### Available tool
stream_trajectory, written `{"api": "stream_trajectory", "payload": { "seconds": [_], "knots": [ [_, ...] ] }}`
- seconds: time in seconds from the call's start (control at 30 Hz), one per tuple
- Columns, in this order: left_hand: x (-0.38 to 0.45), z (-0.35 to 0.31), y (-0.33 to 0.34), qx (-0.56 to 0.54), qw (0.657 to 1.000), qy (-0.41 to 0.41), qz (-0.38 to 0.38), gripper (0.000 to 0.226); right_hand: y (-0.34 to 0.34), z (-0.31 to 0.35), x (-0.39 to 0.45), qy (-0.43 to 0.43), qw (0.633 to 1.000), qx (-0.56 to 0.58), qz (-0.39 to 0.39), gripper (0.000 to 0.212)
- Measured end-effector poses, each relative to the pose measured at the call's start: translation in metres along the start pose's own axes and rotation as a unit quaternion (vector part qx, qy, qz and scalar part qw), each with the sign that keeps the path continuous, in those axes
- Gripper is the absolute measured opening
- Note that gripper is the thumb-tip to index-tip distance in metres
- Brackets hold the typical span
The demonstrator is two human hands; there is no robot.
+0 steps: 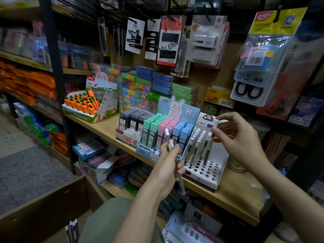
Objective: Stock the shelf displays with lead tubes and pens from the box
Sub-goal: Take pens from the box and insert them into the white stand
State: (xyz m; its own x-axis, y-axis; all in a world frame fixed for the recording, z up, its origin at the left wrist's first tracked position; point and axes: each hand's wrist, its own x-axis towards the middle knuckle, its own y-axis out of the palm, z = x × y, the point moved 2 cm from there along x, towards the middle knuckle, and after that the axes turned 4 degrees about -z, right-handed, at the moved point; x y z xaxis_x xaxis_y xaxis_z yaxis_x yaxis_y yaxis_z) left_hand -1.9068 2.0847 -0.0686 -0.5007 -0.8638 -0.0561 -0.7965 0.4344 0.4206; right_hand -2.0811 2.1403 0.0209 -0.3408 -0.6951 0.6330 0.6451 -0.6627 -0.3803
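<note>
A white pen display with rows of round holes stands on the wooden shelf; several clear pens stand in its back rows. My left hand grips a bunch of clear white-capped pens in front of the display. Over the display's top, my right hand pinches the white cap of a pen. Left of it stand a pastel lead-tube display with a bunny card and a black lead-tube display. The cardboard box is at the lower left, pens showing at its bottom.
A carrot-eraser display stands further left on the shelf. Stacked colourful cases fill the back. Hanging packs of hair clips, scissors and erasers dangle above. Lower shelves hold mixed stationery. My knee is below.
</note>
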Motion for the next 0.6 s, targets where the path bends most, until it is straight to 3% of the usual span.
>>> {"api": "stream_trajectory", "payload": {
  "seconds": [0.13, 0.37, 0.6],
  "knots": [
    [0.001, 0.003, -0.001, -0.01, 1.0, 0.01, -0.025, 0.018, -0.001, -0.018, -0.002, -0.015, 0.995, -0.092, -0.026, 0.027],
    [0.001, 0.002, -0.005, -0.021, 0.999, 0.036, -0.032, 0.022, 0.019, -0.034, -0.006, -0.018, 0.997, -0.053, -0.048, 0.036],
    [-0.002, 0.004, -0.005, -0.006, 1.0, 0.017, -0.004, 0.027, 0.019, -0.045, -0.004, 0.012, 0.997, -0.052, -0.052, 0.028]
  ]
}}
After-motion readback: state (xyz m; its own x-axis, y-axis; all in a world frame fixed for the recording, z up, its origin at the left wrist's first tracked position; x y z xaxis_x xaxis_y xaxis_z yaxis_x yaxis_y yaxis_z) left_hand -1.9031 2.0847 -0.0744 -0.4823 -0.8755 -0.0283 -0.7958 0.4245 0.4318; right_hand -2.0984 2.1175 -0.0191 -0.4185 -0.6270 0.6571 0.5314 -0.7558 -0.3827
